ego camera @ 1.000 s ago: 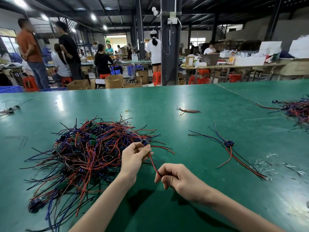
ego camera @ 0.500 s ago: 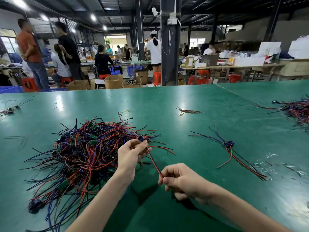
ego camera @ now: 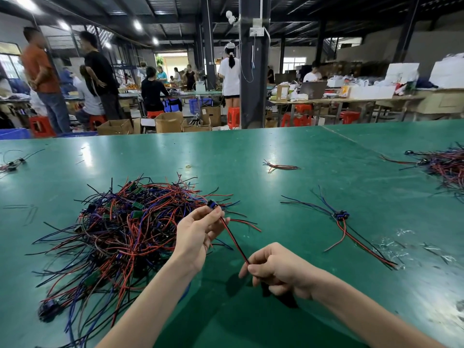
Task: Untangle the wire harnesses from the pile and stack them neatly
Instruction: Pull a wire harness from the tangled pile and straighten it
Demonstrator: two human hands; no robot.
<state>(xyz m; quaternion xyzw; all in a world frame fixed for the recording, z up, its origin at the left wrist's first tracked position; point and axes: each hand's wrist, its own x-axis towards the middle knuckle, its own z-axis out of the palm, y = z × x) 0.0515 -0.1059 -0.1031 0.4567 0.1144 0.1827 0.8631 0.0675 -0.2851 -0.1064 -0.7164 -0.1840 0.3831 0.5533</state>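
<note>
Working at the green table (ego camera: 251, 151), open brown cardboard boxes (ego camera: 168, 123) beyond hiding their contents, we face the tangled red-blue-black wire harness pile (ego camera: 125, 232); our left hand (ego camera: 198, 234) pinches one harness's blue connector (ego camera: 211, 204) beside it, our right hand (ego camera: 278, 270) grips its red-and-black wires (ego camera: 234, 241).

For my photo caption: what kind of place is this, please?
Probably a factory assembly hall: a big pile of wire harnesses on a long green table, with cardboard boxes and workers behind.
</note>
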